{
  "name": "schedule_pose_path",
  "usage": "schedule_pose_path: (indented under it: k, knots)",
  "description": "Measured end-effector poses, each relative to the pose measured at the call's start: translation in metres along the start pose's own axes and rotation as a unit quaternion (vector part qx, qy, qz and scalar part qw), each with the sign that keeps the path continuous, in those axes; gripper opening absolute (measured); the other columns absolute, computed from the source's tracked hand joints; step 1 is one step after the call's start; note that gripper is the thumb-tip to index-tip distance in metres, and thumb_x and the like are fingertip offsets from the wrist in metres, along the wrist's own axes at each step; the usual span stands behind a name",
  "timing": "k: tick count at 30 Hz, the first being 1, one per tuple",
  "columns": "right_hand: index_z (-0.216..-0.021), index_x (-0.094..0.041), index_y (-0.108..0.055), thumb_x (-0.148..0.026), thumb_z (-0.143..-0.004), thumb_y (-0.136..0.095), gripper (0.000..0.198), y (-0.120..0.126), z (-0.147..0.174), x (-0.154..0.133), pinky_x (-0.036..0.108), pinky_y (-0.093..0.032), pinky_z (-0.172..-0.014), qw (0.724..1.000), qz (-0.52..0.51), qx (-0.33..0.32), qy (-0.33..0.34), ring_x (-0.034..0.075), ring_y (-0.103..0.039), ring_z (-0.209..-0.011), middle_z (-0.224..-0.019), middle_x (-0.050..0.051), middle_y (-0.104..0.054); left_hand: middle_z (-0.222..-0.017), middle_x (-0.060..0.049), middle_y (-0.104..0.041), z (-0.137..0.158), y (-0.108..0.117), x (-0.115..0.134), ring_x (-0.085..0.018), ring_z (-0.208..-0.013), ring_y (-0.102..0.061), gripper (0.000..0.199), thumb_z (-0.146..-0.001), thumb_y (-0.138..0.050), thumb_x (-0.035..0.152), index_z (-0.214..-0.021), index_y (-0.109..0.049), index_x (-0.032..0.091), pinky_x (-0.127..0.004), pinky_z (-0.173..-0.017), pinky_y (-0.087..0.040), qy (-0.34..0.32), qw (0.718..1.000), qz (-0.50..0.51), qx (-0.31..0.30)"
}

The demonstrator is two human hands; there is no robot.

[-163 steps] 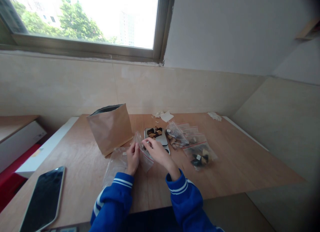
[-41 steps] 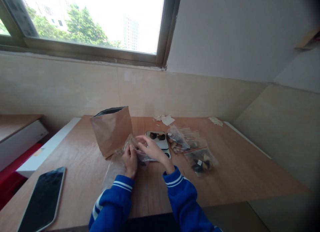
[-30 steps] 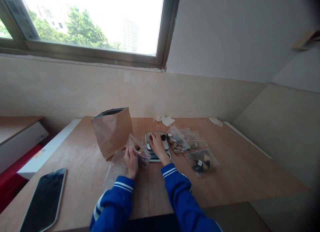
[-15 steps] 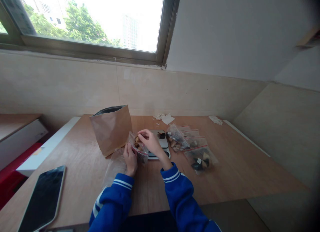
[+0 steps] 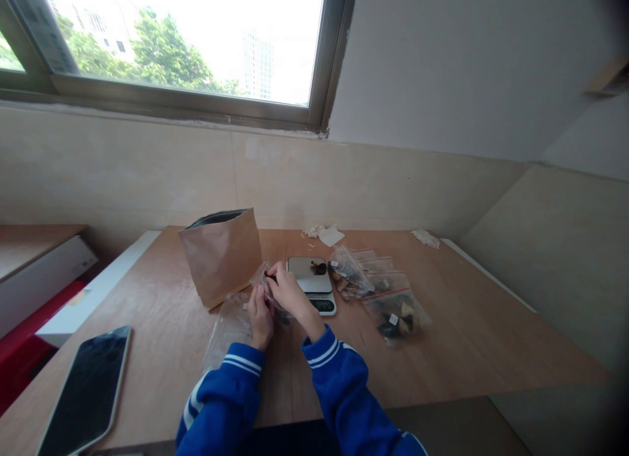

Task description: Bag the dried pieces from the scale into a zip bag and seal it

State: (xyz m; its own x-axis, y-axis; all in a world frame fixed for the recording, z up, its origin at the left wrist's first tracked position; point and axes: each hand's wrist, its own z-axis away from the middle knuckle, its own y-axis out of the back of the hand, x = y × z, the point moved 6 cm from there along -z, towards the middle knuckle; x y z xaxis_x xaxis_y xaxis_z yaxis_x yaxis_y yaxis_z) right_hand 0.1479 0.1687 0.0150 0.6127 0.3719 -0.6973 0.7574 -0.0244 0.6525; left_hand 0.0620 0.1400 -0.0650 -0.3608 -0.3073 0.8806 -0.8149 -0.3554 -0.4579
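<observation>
My left hand (image 5: pixel 261 316) is closed on a clear zip bag (image 5: pixel 259 272), held up in front of the kraft paper pouch. Brownish dried pieces in the bag are mostly covered by my fingers. My right hand (image 5: pixel 291 293) is at the bag's mouth, thumb and fingers pinched together; what lies between them is hidden. Just beyond my right wrist stands a white kitchen scale (image 5: pixel 308 282) with a lit display. One small dark dried piece (image 5: pixel 319 268) rests on its plate.
A kraft paper pouch (image 5: pixel 223 256) stands open at the left, with empty-looking clear bags (image 5: pixel 227 328) before it. Filled zip bags (image 5: pixel 397 315) lie right of the scale. A tablet or large phone (image 5: pixel 86 390) is at the front left. Crumpled tissue (image 5: pixel 330 235) lies by the wall.
My right hand has moved left and down, off the scale and into the bag's mouth. The scale's plate and display now show more. The left hand still holds the bag.
</observation>
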Motion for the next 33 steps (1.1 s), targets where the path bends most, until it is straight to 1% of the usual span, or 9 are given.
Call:
schedule_pose_path:
  k: [4,7,10,13,17,20,27,30,33]
  knots:
    - [-0.075,-0.019,-0.064,-0.007,-0.086,-0.049,0.023,0.001,0.005,-0.009,0.027,-0.047,-0.071,0.996,-0.003,-0.058,0.073,0.02,-0.067,-0.077,-0.08,0.006,-0.072,-0.052,0.007,-0.035,0.002,0.0,0.002,-0.007,-0.042,-0.031,0.043,-0.077,-0.061,0.056,-0.062,-0.043,0.02,-0.021,-0.037,-0.026,0.001,1.0,0.009,-0.002]
    - [-0.083,-0.02,-0.069,-0.013,-0.09,-0.046,0.025,0.011,0.008,-0.011,0.027,-0.048,-0.074,0.991,-0.034,-0.07,0.105,0.019,-0.067,-0.079,-0.086,0.005,-0.073,-0.051,0.008,-0.035,0.001,0.0,0.004,-0.006,-0.041,-0.031,0.043,-0.075,-0.062,0.057,-0.063,-0.043,0.02,-0.019,-0.036,-0.025,0.012,1.0,0.004,0.008]
    - [-0.104,-0.02,-0.067,-0.019,-0.093,-0.042,0.027,0.041,0.006,0.014,0.031,-0.048,-0.084,0.994,-0.022,0.079,0.069,0.02,-0.064,-0.094,-0.1,0.006,-0.071,-0.049,0.009,-0.036,-0.001,0.002,0.004,-0.005,-0.038,-0.031,0.044,-0.075,-0.06,0.058,-0.064,-0.042,0.02,-0.018,-0.034,-0.024,0.037,0.999,-0.008,0.033]
    - [-0.108,-0.015,-0.065,-0.013,-0.088,-0.043,0.029,0.064,0.009,0.057,0.039,-0.041,-0.096,0.972,0.118,0.205,-0.011,0.025,-0.055,-0.108,-0.111,0.013,-0.064,-0.048,0.009,-0.035,-0.004,0.005,0.003,-0.005,-0.037,-0.031,0.043,-0.075,-0.059,0.056,-0.063,-0.039,0.02,-0.017,-0.033,-0.023,0.053,0.997,-0.002,0.055]
    - [-0.11,-0.014,-0.064,-0.006,-0.082,-0.05,0.033,0.063,0.016,0.107,0.04,-0.04,-0.093,0.951,0.236,0.178,-0.088,0.028,-0.053,-0.103,-0.107,0.015,-0.063,-0.049,0.009,-0.036,-0.004,0.005,0.003,-0.005,-0.037,-0.032,0.041,-0.075,-0.06,0.053,-0.063,-0.04,0.02,-0.017,-0.033,-0.023,0.056,0.997,0.005,0.052]
    - [-0.11,-0.015,-0.064,-0.004,-0.082,-0.047,0.035,0.061,0.021,0.119,0.038,-0.041,-0.088,0.944,0.259,0.179,-0.102,0.026,-0.055,-0.097,-0.1,0.013,-0.063,-0.047,0.009,-0.035,-0.003,0.003,0.004,-0.005,-0.036,-0.031,0.041,-0.076,-0.059,0.053,-0.062,-0.04,0.02,-0.017,-0.033,-0.022,0.054,0.998,-0.001,0.041]
    - [-0.09,-0.016,-0.066,-0.007,-0.08,-0.042,0.027,0.063,0.016,0.104,0.035,-0.045,-0.083,0.967,0.144,0.198,-0.073,0.023,-0.06,-0.087,-0.091,0.01,-0.067,-0.047,0.009,-0.035,-0.003,0.003,0.006,-0.005,-0.035,-0.031,0.04,-0.075,-0.061,0.052,-0.062,-0.04,0.02,-0.017,-0.034,-0.021,0.057,0.997,-0.002,0.043]
    - [-0.088,-0.017,-0.066,-0.014,-0.08,-0.046,0.022,0.064,0.01,0.076,0.031,-0.048,-0.074,0.981,0.031,0.189,-0.033,0.019,-0.06,-0.076,-0.087,0.006,-0.068,-0.045,0.009,-0.035,-0.003,0.002,0.008,-0.005,-0.035,-0.03,0.039,-0.076,-0.06,0.051,-0.061,-0.041,0.02,-0.018,-0.034,-0.02,0.054,0.998,-0.007,0.037]
    - [-0.091,-0.019,-0.067,-0.019,-0.083,-0.049,0.019,0.057,0.004,0.033,0.028,-0.049,-0.072,0.989,-0.041,0.139,0.029,0.016,-0.06,-0.074,-0.091,0.004,-0.068,-0.044,0.009,-0.035,-0.002,0.0,0.009,-0.005,-0.034,-0.03,0.04,-0.078,-0.057,0.051,-0.061,-0.041,0.02,-0.018,-0.034,-0.021,0.04,0.999,-0.021,0.027]
